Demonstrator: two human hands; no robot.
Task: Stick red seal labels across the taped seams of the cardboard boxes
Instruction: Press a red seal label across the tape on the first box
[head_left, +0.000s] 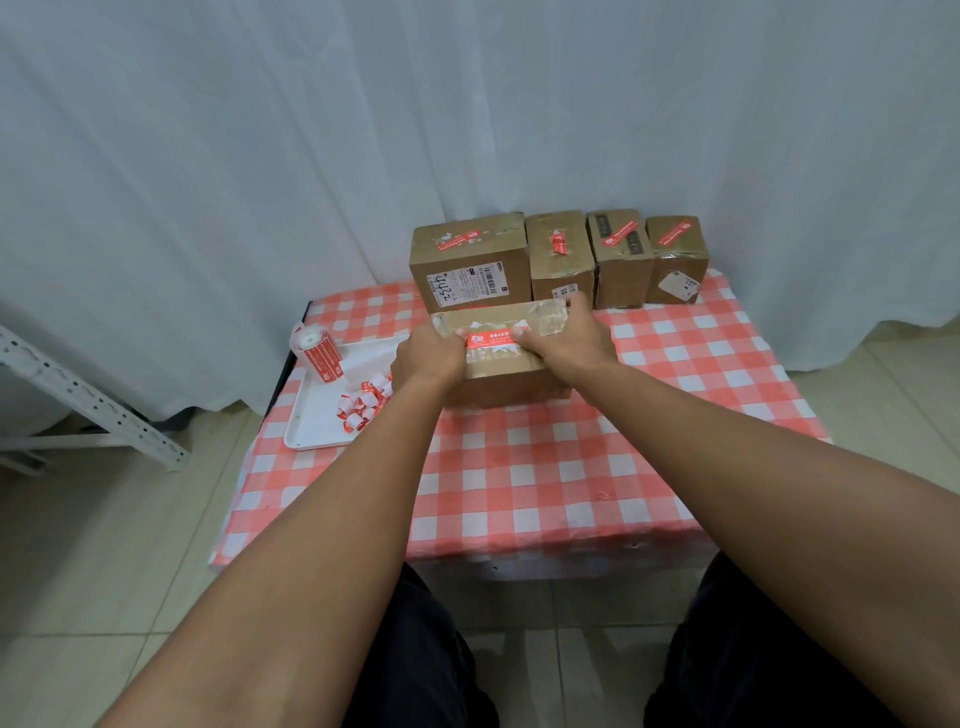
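Observation:
A flat cardboard box (506, 382) lies in the middle of the checked table, with a red seal label (493, 339) across its taped top seam. My left hand (426, 358) presses the label's left end with its fingers on the box top. My right hand (569, 338) presses the right end the same way. Behind it stands a row of several more boxes, the big one (470, 270) at the left and a small one (675, 265) at the right, each bearing a red label on top.
A white tray (317, 421) at the table's left holds a label roll (317, 353) and several curled label backings (363, 402). The red-checked cloth (545, 467) covers the table. A white curtain hangs behind. A grey metal frame (88, 400) stands at the left on the tiled floor.

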